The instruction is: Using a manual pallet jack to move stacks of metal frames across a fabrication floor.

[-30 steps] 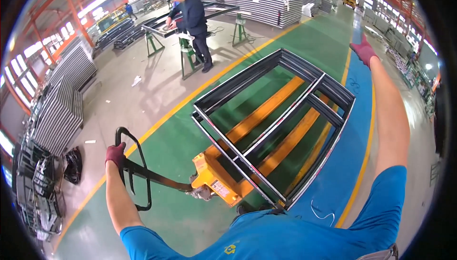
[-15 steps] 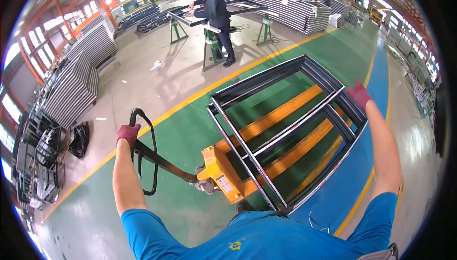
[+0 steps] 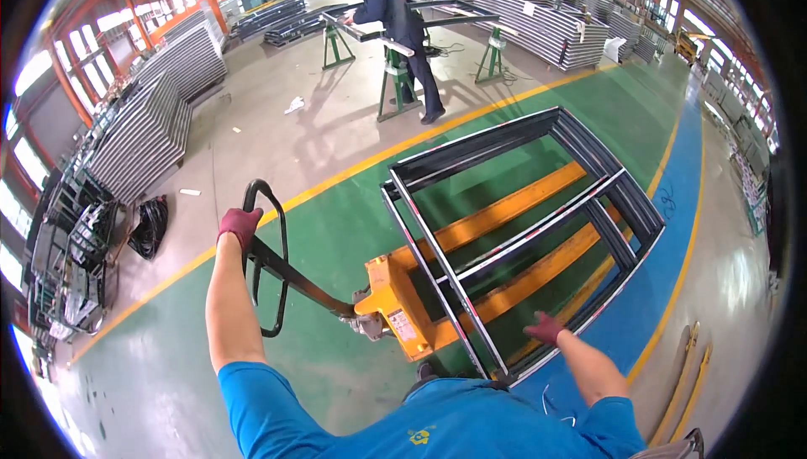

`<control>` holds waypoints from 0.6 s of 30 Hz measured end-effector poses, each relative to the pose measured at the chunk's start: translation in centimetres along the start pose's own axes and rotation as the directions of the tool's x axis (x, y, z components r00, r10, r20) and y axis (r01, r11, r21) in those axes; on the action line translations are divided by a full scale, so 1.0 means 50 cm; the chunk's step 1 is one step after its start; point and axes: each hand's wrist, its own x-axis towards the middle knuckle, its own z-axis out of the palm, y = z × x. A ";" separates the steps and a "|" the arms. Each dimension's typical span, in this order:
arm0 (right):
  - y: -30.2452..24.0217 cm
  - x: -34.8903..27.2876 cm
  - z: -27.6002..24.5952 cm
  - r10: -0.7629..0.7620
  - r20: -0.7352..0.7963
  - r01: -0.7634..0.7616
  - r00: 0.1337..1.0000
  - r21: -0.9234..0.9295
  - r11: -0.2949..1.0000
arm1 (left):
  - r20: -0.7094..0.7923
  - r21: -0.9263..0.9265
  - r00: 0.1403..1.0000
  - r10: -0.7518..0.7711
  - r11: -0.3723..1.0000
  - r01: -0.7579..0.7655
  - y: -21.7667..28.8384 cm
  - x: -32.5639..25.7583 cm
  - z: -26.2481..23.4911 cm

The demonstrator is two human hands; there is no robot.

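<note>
Well, far left: a jumble of metal parts (image 3: 71, 249) on the floor, with a black plastic bag (image 3: 149, 228) beside it. Behind the bag, a tall striped stack of lengths (image 3: 143, 127), light and dark.

Next, the left hand (image 3: 240, 225), maroon glove, arm stretched forward. Fingers closed around the black loop handle (image 3: 287, 245), near its top left side. Handle's shaft (image 3: 303, 281) slopes down to the right, into the yellow pallet jack (image 3: 395, 299), which stands on green floor in front of the wearer.

Beyond the jack, at the back: a co-worker (image 3: 388, 18) in dark clothes, bent over a frame on green trestles (image 3: 397, 81).

Right of the jack body, its orange-yellow forks (image 3: 504, 209) run away to the upper right. Dark frames (image 3: 538, 224), several layered, lie across them.

Right hand (image 3: 546, 328), same glove colour, over the frames' near right side: fingers spread, nothing in the grasp. Contact with the frame: cannot tell.

Farther right, blue lane (image 3: 672, 207), then two slim yellow bars (image 3: 677, 377).
</note>
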 end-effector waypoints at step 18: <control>0.250 -0.100 0.383 0.313 0.047 -0.316 0.949 0.180 0.931 | 0.119 -0.033 0.984 0.129 0.991 -0.126 -0.050 0.120 0.069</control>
